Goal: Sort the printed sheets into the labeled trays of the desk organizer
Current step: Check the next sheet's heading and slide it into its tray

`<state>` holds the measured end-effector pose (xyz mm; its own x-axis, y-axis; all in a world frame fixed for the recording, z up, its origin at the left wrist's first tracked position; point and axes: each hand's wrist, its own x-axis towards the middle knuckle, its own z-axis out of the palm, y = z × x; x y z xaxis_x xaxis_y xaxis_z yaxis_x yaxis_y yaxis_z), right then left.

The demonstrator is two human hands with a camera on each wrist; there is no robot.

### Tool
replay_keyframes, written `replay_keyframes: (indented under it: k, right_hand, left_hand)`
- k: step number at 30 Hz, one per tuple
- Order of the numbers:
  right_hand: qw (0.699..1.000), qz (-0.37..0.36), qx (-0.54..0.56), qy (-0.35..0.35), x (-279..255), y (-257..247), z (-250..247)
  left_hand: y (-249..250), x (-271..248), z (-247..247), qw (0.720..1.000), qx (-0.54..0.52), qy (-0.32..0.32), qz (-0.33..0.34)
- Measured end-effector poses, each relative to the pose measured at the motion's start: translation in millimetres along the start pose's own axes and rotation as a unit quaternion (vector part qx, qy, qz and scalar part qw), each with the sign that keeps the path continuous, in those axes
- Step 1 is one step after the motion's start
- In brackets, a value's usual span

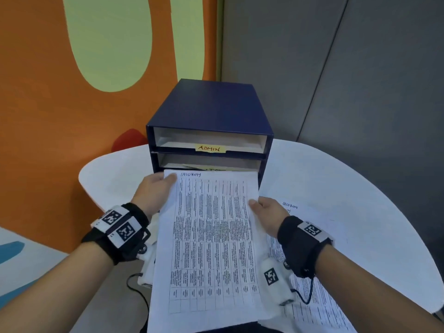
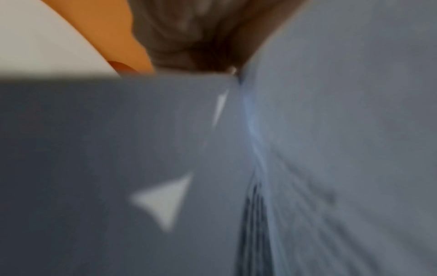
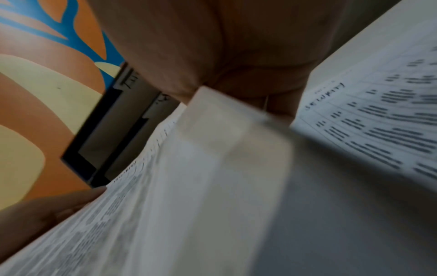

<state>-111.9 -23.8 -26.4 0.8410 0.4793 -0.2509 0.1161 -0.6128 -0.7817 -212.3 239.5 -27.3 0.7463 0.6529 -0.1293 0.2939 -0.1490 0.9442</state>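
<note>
Both hands, left hand [image 1: 153, 191] and right hand [image 1: 265, 212], pinch the SECURITY sheet [image 1: 209, 236] by its edges at the desk organizer [image 1: 211, 111], which next needs sliding level into a lower tray.

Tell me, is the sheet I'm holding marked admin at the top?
No, the sheet held by both hands reads SECURITY at its top edge.

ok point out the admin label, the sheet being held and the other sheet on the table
admin label [image 1: 209, 148]: head view, middle of the yellow tag on the top tray.
held sheet [image 1: 211, 236]: head view, centre of its printed table.
other sheet [image 1: 310, 292]: head view, printed part right of the right wrist.
</note>
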Motion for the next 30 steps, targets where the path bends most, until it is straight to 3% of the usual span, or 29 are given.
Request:
replay_keyframes:
  k: [2, 4, 16, 19, 22, 27, 30]
  right_hand:
    - [0.998, 0.037, -0.035, -0.043, 1.4, 5.5, 8.6]
    - [0.995, 0.055, -0.058, -0.063, 2.5, 11.4, 16.9]
    - [0.991, 0.115, -0.047, -0.041, 26.2, -14.1, 13.8]
    - [0.984, 0.129, -0.123, -0.019, 34.3, -11.9, 8.8]
    - [0.99, 0.127, -0.051, -0.012, 41.1, -15.6, 2.4]
    - [0.972, 0.179, 0.143, -0.047, 27.7, -9.6, -1.8]
    - [0.963, 0.18, 0.171, -0.1, 15.3, -0.5, -2.1]
  left_hand:
    - [-17.2, 4.6, -3.0, 0.997, 0.031, -0.036, -0.067]
    - [-26.3, 3.6, -1.8, 0.991, 0.071, -0.06, -0.092]
    - [-28.7, 9.1, 2.6, 0.991, 0.046, -0.045, -0.114]
    - [-28.7, -1.0, 0.7, 0.971, 0.122, -0.142, -0.149]
    - [-24.9, -11.3, 0.4, 0.946, 0.134, -0.25, -0.157]
    - [-20.1, 8.3, -2.9, 0.975, 0.003, -0.158, -0.157]
    - [-22.4, 17.2, -1.2, 0.982, -0.048, -0.108, -0.147]
